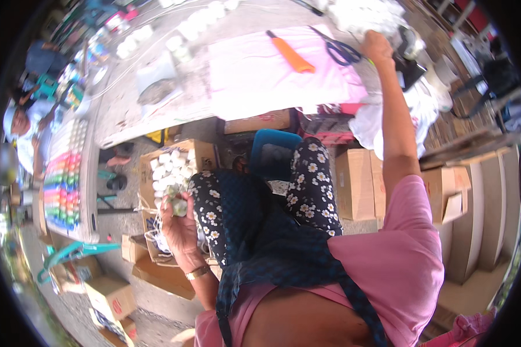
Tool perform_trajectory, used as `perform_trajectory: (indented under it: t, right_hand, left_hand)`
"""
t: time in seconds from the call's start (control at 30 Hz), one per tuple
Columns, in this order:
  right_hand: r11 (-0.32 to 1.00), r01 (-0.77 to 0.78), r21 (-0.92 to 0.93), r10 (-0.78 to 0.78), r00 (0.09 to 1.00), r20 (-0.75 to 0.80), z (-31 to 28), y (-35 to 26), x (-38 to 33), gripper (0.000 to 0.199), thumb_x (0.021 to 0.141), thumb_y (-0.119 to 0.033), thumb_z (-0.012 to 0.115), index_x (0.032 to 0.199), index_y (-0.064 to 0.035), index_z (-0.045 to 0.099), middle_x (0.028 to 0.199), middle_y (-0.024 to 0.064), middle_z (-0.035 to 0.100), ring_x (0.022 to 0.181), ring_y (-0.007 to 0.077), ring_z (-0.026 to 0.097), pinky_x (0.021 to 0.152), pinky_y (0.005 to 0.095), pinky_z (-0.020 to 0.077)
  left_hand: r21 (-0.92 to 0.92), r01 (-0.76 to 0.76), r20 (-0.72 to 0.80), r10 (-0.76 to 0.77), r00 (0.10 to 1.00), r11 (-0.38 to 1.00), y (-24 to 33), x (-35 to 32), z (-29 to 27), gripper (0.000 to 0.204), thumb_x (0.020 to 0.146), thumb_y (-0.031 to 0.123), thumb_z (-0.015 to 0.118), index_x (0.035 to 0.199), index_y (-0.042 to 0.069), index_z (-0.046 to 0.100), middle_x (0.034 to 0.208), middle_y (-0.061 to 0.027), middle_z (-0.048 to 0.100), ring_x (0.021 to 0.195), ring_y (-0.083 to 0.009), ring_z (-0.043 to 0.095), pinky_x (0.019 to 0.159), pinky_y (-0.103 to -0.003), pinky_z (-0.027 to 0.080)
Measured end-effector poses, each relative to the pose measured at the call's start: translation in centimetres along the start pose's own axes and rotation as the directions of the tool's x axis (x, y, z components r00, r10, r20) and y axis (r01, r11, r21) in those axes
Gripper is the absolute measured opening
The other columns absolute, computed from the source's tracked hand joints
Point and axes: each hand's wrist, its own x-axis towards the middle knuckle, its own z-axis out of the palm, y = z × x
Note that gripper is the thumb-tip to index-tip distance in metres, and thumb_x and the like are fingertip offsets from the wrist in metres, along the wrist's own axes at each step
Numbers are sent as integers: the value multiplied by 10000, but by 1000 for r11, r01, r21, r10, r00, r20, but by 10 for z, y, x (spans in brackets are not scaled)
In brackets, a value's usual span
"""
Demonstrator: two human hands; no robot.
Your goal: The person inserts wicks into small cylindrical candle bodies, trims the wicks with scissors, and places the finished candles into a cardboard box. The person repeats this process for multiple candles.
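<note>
The left hand (178,228) pinches 1 pale green rounded piece (180,207) in its fingers, beside the left knee and near the open carton (204,151) of white cylindrical pieces (172,165). Loose white strands (156,232) lie close to this hand; a strand snagging on the fingers could pull the piece free, and a slack pinch could drop it. The right hand (378,47) is extended across the table to the edge of a white heap (362,16); its fingers are curled, but whether they grip anything cannot be told. Caution: the scissors (333,44) lie just beside the right hand, on pink cloth (243,69). A sideways sweep could strike them; dragging the cloth could shift them and the orange-handled tool (292,55).
</note>
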Motion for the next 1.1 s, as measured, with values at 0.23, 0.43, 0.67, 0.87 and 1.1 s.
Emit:
perform_trajectory:
  t: [0.23,0.43,0.67,0.87,1.1]
  right_hand:
    - [971,117,-210,-69,972,223,99,131,119,342,784,-130,571,1083,33,602,1071,255,625,1025,383,608,870,449,486]
    - [987,153,-45,-146,980,132,84,48,79,300,709,-210,599,873,34,658,907,249,656,865,380,652,745,457,528]
    - [987,69,-147,-81,994,-77,54,75,29,299,793,-281,586,906,-15,663,871,218,669,872,348,667,768,422,542]
    - [998,-8,-60,14,995,101,-31,35,-71,338,747,-282,628,993,-54,671,994,194,669,898,361,662,786,433,534]
    - [931,186,313,-201,980,15,-28,-18,-80,182,742,-214,596,798,-75,700,877,174,679,815,342,663,766,387,532]
  left_hand:
    - [17,46,-42,-45,998,999,-13,5,19,207,886,56,572,1088,69,530,1022,-164,577,984,-369,602,873,-468,536]
    - [102,-91,-64,98,993,991,1,-15,-8,213,860,68,607,1070,42,583,1085,-174,583,1051,-331,565,959,-443,499]
    - [168,53,0,-54,999,984,-24,6,-9,274,900,95,568,1154,8,508,1139,-194,544,1063,-334,563,966,-452,491]
    - [213,106,-17,-105,994,971,-38,17,9,276,912,95,551,1171,26,489,1135,-196,539,1053,-335,570,965,-460,486]
    - [231,89,-37,-83,996,969,-35,14,3,272,913,101,549,1168,24,493,1122,-194,546,1045,-330,576,958,-462,491]
